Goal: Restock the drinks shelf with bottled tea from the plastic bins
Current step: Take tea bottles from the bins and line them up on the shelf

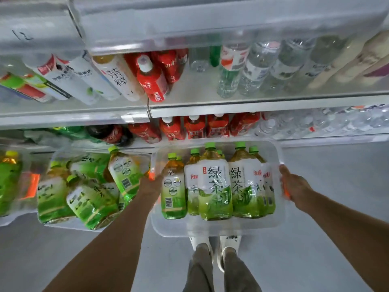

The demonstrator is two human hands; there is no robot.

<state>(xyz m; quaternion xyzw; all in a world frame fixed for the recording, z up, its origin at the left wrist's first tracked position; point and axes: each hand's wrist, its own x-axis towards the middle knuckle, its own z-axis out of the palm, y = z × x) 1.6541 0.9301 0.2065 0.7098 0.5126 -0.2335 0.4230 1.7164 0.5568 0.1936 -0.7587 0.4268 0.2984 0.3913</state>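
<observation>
Centre-right of frame: a clear plastic bin (219,228) of green-capped tea bottles (214,186), standing upright and packed close, is held at both short ends, left hand (150,186) closed on the left rim by an orange latch (152,175), right hand (294,186) wrapped round the right rim, fingers curled out of sight behind the wall. Lower left: a second bin (63,223) with the same tea lying tumbled and tilted, beside the held one. Upper half: shelf (252,110) tiers carrying red-labelled bottles (152,81) at centre and clear water bottles (254,68) to the right; the person's shoes (214,245) show just below the held bin.
</observation>
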